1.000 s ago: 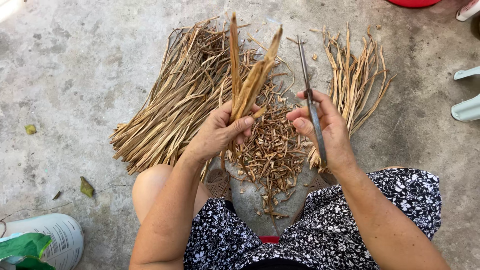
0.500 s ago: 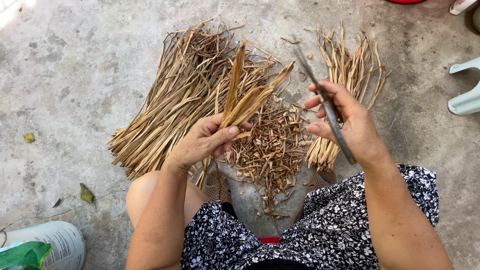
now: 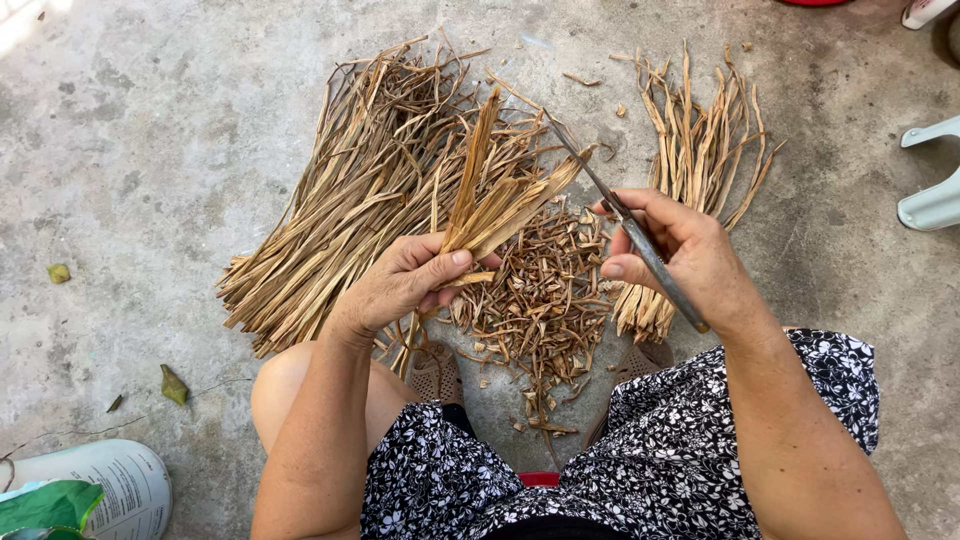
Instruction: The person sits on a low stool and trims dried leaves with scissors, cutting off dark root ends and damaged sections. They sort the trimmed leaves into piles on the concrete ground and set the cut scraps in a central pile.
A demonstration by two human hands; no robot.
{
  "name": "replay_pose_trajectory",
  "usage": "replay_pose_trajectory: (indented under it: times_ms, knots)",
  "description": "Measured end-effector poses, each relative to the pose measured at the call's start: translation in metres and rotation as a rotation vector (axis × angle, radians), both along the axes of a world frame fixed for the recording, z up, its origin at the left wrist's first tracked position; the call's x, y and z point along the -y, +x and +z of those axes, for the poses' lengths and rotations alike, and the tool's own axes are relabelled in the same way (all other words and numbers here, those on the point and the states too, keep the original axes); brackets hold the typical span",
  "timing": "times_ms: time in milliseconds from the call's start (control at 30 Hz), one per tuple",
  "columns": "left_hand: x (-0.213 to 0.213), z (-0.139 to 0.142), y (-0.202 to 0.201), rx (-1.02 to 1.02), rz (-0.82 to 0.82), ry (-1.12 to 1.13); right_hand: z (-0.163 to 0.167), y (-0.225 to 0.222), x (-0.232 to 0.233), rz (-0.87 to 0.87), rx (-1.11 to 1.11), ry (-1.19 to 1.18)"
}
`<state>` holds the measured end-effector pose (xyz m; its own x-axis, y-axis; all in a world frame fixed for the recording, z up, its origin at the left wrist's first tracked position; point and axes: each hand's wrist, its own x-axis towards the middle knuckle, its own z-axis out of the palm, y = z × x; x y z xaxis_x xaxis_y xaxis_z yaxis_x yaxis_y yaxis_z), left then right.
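Left hand (image 3: pixel 405 285): fingers curled tight round a small bundle of dry leaf strips (image 3: pixel 490 195), tips fanned toward the right hand (image 3: pixel 685 255), which is closed on a thin metal blade (image 3: pixel 625 225) laid just beside those tips. Judged best practice: keep the pinch low and firm, blade edge angled away from the thumb, trimmings dropping onto the chip heap (image 3: pixel 535 290) between the large pile (image 3: pixel 370 190) and the small one (image 3: pixel 695 150). Against the frame half a second back, the bundle leans further right and the blade has closed in on it.
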<state>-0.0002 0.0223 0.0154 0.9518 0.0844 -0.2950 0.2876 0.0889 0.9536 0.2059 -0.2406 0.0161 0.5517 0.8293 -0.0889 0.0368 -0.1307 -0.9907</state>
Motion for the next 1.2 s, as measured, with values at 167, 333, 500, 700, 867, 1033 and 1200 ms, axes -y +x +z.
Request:
replay_pose_trajectory:
  times_ms: [167, 333, 500, 700, 867, 1033, 1200]
  knots:
    - [-0.001, 0.001, -0.001, 0.012, 0.001, 0.042, -0.007, 0.000, 0.000, -0.127, -0.013, -0.095]
    - [-0.003, -0.002, 0.001, 0.020, 0.050, 0.021, -0.005, -0.001, -0.002, -0.165, 0.055, 0.044]
    - [-0.002, -0.010, 0.004, -0.002, 0.149, 0.051, -0.002, -0.009, -0.005, 0.161, 0.243, 0.048]
    - [0.000, -0.011, 0.007, 0.063, 0.197, 0.064, -0.004, -0.016, -0.013, 0.074, 0.303, -0.204]
    - [0.000, -0.010, 0.007, 0.148, 0.270, 0.074, -0.005, -0.014, -0.012, 0.066, 0.200, -0.190]
    - [-0.001, -0.013, 0.005, 0.158, 0.264, 0.076, -0.006, -0.012, -0.011, 0.064, 0.197, -0.162]
    - [-0.002, -0.015, 0.005, 0.102, 0.304, 0.173, -0.004, -0.011, -0.008, 0.058, 0.196, -0.152]
